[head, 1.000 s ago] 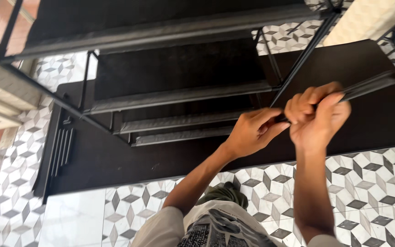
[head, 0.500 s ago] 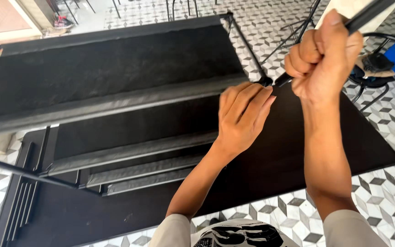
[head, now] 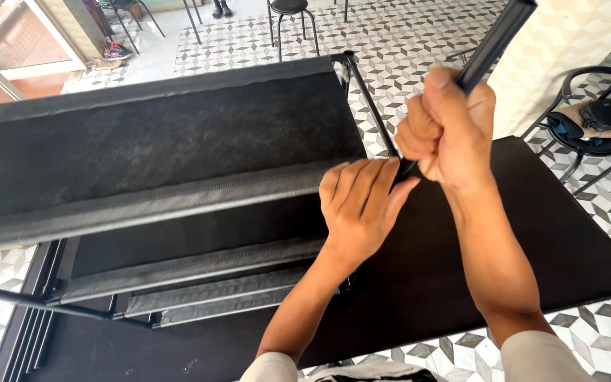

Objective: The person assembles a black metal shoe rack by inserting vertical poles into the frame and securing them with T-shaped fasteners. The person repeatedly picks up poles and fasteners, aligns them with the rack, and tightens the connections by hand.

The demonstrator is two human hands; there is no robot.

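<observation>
- Presently, right hand (head: 447, 127): fingers fisting round a black pole (head: 493, 42), angling its lower end towards the frame corner.
- Left hand (head: 358, 205): fingers lying flat, close together, pressing the black fabric shelf (head: 164, 141) edge, apparently steadying it, just below the right fist.
- Black mat (head: 532, 233): lying beneath both hands.

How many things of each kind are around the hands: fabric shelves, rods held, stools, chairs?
Fabric shelves: 4
Rod held in right hand, left hand at the shelf corner: 1
Stool: 1
Chair: 1
Total: 7
</observation>
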